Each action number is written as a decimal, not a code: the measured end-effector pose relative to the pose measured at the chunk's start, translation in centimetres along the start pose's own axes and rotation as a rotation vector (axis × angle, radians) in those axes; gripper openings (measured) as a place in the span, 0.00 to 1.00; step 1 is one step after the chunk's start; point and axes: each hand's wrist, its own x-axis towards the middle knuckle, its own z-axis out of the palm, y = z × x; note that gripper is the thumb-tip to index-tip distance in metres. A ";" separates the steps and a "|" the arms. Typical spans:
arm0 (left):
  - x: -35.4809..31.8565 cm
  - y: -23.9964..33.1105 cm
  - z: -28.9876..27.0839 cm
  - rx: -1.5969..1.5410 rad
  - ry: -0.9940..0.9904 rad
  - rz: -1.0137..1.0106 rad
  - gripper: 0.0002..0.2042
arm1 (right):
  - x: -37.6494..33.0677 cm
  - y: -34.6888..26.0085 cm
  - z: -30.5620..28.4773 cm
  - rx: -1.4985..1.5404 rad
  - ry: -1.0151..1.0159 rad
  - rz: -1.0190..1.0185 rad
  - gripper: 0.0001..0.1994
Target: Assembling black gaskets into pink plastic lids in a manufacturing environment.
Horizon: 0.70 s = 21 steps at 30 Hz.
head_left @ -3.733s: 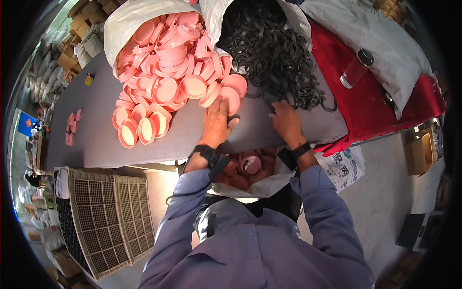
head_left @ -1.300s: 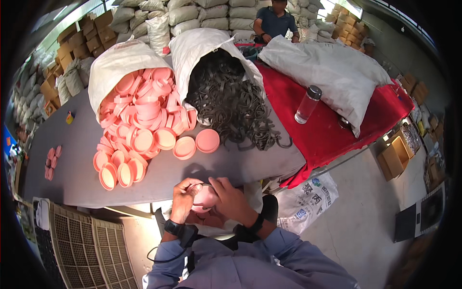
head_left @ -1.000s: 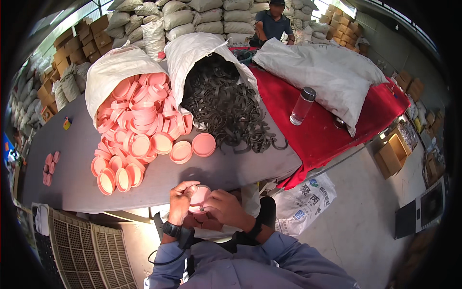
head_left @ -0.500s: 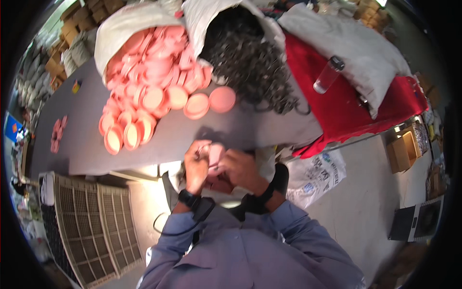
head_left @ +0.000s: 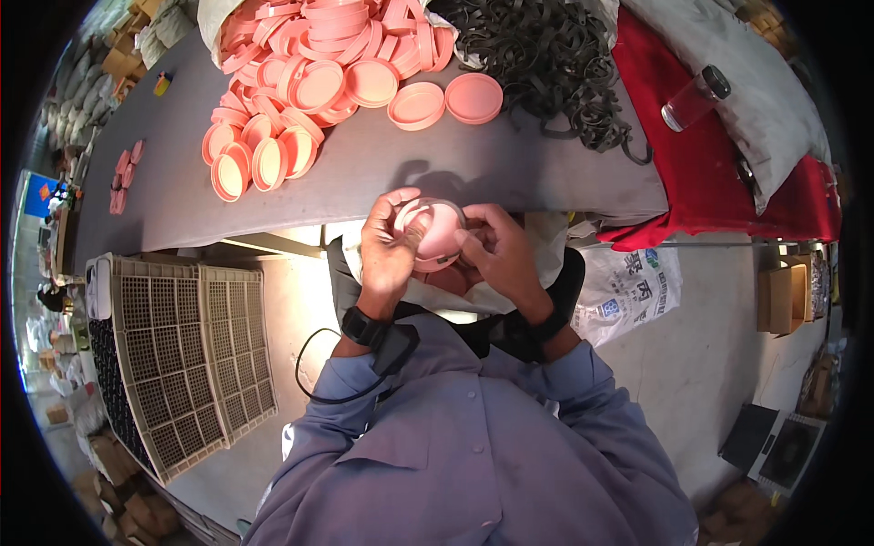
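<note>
A pink round lid (head_left: 439, 231) is held between my hands at the near edge of the table, its round face turned up. My left hand (head_left: 390, 244) grips its left side, thumb on the face and fingers behind the rim. My right hand (head_left: 499, 247) pinches the right rim with thumb and bent fingers. A thin dark band seems to run along the lid's far rim; how it sits cannot be made out. Under my hands an open white bag (head_left: 537, 264) holds pink pieces (head_left: 446, 280). Beyond lie a heap of pink lids (head_left: 319, 86) and a pile of black rubber-like loops (head_left: 555, 64).
Pink pieces with dark bands (head_left: 126, 173) lie at the table's left. On the right, a clear bottle (head_left: 696, 98) rests on red cloth (head_left: 651, 82) beside a stuffed white sack (head_left: 765, 118). Beige plastic crates (head_left: 173, 355) stand at lower left, a printed white bag (head_left: 628, 296) at right.
The view has shifted, so the heaps stand higher in the picture. The lid in my hands has turned to show its round face, and my right hand has moved to its right rim.
</note>
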 end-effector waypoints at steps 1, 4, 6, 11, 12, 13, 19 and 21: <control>-0.5 -0.6 0.0 0.050 -0.042 0.066 0.17 | -0.2 0.4 0.4 -0.076 0.001 0.009 0.17; -2.3 -2.7 0.0 0.269 -0.094 0.025 0.17 | -0.8 2.4 1.0 -0.390 -0.003 -0.128 0.16; -2.8 -5.2 -0.8 0.229 -0.072 -0.015 0.17 | -1.6 3.9 1.5 -0.629 -0.008 -0.282 0.16; -3.2 -8.7 -1.1 0.419 -0.024 0.098 0.16 | -4.0 3.4 3.7 -0.558 0.001 -0.213 0.16; -3.1 -9.3 -1.2 0.527 -0.014 0.113 0.17 | -4.3 2.9 4.1 -0.471 -0.007 -0.228 0.16; -3.0 -9.8 -1.6 0.526 -0.010 0.118 0.17 | -4.5 3.1 4.0 -0.472 -0.008 -0.235 0.16; -1.9 -7.4 -3.6 -0.310 -0.445 -0.407 0.29 | -4.3 3.7 2.1 -0.530 -0.141 -0.091 0.24; -2.1 -6.3 -2.5 -0.353 -0.398 -0.463 0.30 | -5.2 2.9 3.1 -0.642 -0.311 -0.175 0.17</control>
